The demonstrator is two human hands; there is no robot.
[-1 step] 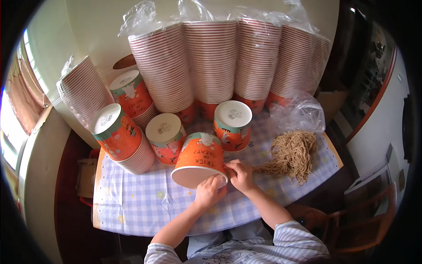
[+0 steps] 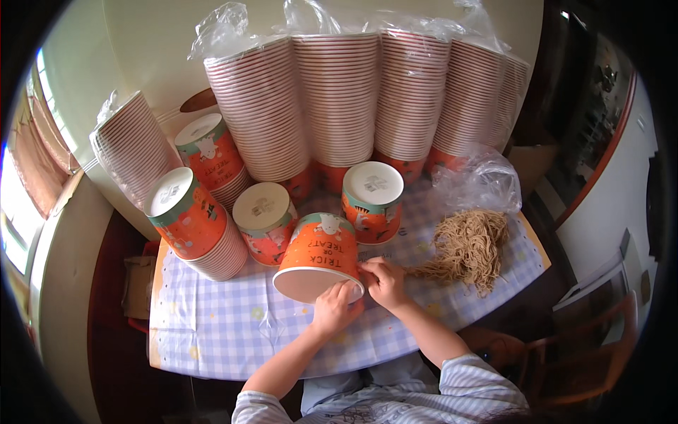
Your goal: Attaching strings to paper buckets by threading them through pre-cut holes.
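An orange paper cup (image 2: 321,251) with a printed picture lies tilted on the checked tablecloth (image 2: 212,325), its white open rim turned toward me. My left hand (image 2: 335,307) grips the lower right of that rim. Beside it, my right hand (image 2: 381,279) pinches the rim's right side with its fingertips. A loose pile of tan fibre strands (image 2: 466,247) lies just to the right, and some strands reach toward my right hand.
Two matching cups (image 2: 372,194) (image 2: 265,219) stand upside down behind the tilted one. A short stack (image 2: 187,212) stands at the left. Tall cup stacks in clear plastic (image 2: 339,99) line the back. A crumpled clear bag (image 2: 480,177) lies behind the fibres. A wooden chair (image 2: 579,360) is at the lower right.
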